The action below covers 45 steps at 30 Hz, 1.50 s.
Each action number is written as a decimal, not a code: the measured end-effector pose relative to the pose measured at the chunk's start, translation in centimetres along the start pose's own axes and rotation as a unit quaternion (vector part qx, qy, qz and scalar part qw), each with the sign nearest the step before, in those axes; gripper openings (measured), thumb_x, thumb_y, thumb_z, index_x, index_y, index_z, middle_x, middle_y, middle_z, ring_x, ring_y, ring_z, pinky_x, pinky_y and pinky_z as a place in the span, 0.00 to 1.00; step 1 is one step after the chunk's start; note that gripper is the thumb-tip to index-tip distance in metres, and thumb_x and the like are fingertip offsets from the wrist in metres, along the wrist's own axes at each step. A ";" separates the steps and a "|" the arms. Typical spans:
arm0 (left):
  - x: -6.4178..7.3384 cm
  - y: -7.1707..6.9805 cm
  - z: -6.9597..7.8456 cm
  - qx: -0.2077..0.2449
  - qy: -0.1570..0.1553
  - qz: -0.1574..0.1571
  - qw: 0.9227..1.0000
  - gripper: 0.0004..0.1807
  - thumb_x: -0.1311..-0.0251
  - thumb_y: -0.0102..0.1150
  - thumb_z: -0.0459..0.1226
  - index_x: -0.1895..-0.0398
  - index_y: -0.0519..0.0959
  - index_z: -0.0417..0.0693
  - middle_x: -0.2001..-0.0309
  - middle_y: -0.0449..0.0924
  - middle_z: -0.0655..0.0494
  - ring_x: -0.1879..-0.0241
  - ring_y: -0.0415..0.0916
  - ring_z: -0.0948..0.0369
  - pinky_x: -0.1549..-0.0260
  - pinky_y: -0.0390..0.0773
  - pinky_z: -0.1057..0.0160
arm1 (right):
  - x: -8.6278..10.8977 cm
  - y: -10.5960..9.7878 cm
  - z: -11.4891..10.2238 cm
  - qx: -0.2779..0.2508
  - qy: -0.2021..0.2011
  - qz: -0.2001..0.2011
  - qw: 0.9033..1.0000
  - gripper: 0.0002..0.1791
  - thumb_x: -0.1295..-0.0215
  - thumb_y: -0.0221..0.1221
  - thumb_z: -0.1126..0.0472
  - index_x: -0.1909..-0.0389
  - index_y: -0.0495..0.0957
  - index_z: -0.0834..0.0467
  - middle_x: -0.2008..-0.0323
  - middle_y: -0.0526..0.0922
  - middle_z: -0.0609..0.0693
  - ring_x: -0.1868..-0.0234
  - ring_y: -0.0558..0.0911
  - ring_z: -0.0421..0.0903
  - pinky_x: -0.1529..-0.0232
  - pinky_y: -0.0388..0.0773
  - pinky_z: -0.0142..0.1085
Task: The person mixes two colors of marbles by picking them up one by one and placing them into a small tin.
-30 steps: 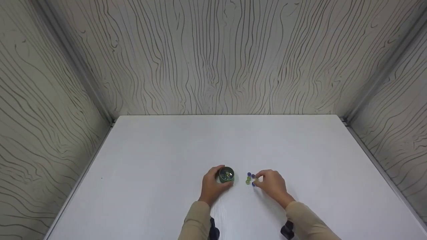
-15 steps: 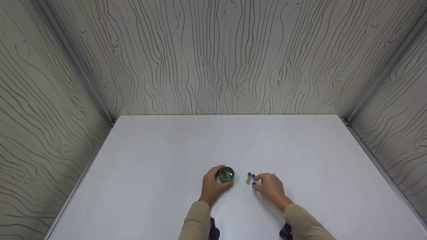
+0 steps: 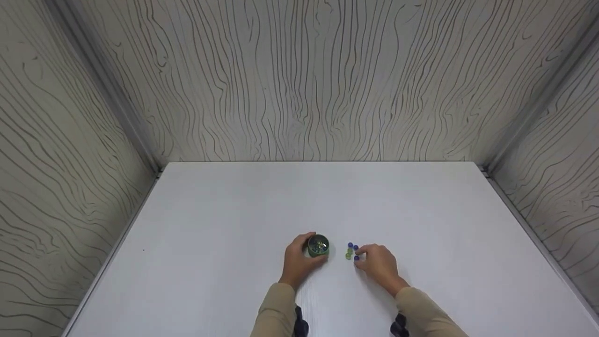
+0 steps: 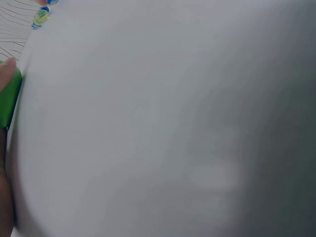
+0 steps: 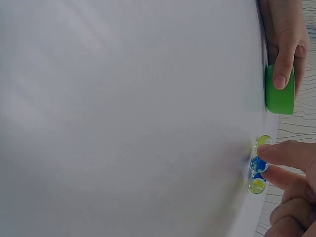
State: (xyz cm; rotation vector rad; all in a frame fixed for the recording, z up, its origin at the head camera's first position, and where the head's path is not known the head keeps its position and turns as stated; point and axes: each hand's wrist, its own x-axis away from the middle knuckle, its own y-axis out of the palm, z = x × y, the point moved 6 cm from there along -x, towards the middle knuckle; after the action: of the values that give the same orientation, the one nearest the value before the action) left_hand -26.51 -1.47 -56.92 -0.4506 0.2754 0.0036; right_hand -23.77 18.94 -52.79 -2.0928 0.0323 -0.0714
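In the head view my left hand point(image 3: 298, 261) wraps round a small green cup point(image 3: 323, 255), thumb in front and fingers behind. Several shiny marbles lie inside the cup. To its right, a loose cluster of marbles rests on the table: two blue marbles point(image 3: 350, 245) at the back and two yellow-green marbles point(image 3: 348, 256) at the left. My right hand point(image 3: 380, 266) has thumb and index fingertip on either side of a blue marble point(image 5: 259, 164), pinching it low at the table. A yellow-green marble point(image 5: 257, 186) shows beyond the index finger in the right wrist view.
The white table point(image 3: 210, 210) reaches back to a wood-grain patterned wall point(image 3: 299, 93). Similar panels stand at the left and right sides. A tiny dark speck point(image 3: 143, 250) lies on the table at the left.
My right hand has drawn slightly toward me and left, its thumb and index finger settling around the front blue marble. The left hand and the cup stay in place.
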 end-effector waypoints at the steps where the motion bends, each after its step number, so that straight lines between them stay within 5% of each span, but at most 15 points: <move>1: 0.0 0.0 0.0 -0.001 0.002 0.000 1.000 0.35 0.60 0.76 0.42 0.43 0.76 0.48 0.46 0.81 0.53 0.42 0.78 0.56 0.35 0.75 0.59 | 0.0 0.0 0.0 0.001 0.000 0.000 1.000 0.10 0.49 0.68 0.65 0.63 0.86 0.60 0.56 0.87 0.59 0.48 0.83 0.60 0.45 0.80 0.53; 15: 0.0 0.1 0.1 -0.006 0.016 0.005 1.000 0.35 0.59 0.76 0.43 0.44 0.76 0.48 0.46 0.82 0.53 0.43 0.79 0.56 0.37 0.76 0.59 | -0.1 0.3 0.1 0.008 -0.004 0.010 1.000 0.08 0.50 0.68 0.65 0.67 0.86 0.60 0.59 0.88 0.59 0.54 0.85 0.57 0.52 0.83 0.50; 27: 0.0 0.1 0.1 -0.001 0.024 0.007 1.000 0.34 0.60 0.77 0.42 0.44 0.77 0.47 0.47 0.82 0.53 0.44 0.79 0.56 0.38 0.77 0.60 | 0.0 0.5 0.3 0.010 -0.007 0.013 1.000 0.08 0.50 0.68 0.64 0.67 0.86 0.60 0.58 0.88 0.59 0.52 0.84 0.59 0.49 0.82 0.52; 38: -0.1 0.1 -0.2 0.009 0.001 -0.004 1.000 0.35 0.60 0.76 0.42 0.43 0.76 0.49 0.46 0.82 0.55 0.42 0.79 0.58 0.36 0.76 0.60 | 0.1 0.1 0.1 -0.008 -0.004 0.006 1.000 0.07 0.49 0.67 0.64 0.67 0.86 0.60 0.60 0.88 0.58 0.53 0.84 0.58 0.49 0.82 0.52; 45: 0.0 0.1 -0.1 0.009 0.004 -0.001 1.000 0.35 0.59 0.76 0.43 0.43 0.76 0.49 0.46 0.81 0.54 0.42 0.79 0.57 0.36 0.76 0.58 | 0.1 0.1 0.0 -0.001 -0.010 0.015 1.000 0.08 0.51 0.68 0.64 0.68 0.86 0.59 0.63 0.89 0.56 0.67 0.82 0.48 0.64 0.82 0.43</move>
State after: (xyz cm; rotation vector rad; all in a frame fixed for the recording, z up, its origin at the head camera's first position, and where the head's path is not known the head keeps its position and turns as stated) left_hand -26.57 -1.45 -57.06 -0.4332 0.2818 -0.0034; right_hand -23.71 18.88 -52.88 -2.0941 0.0506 -0.0321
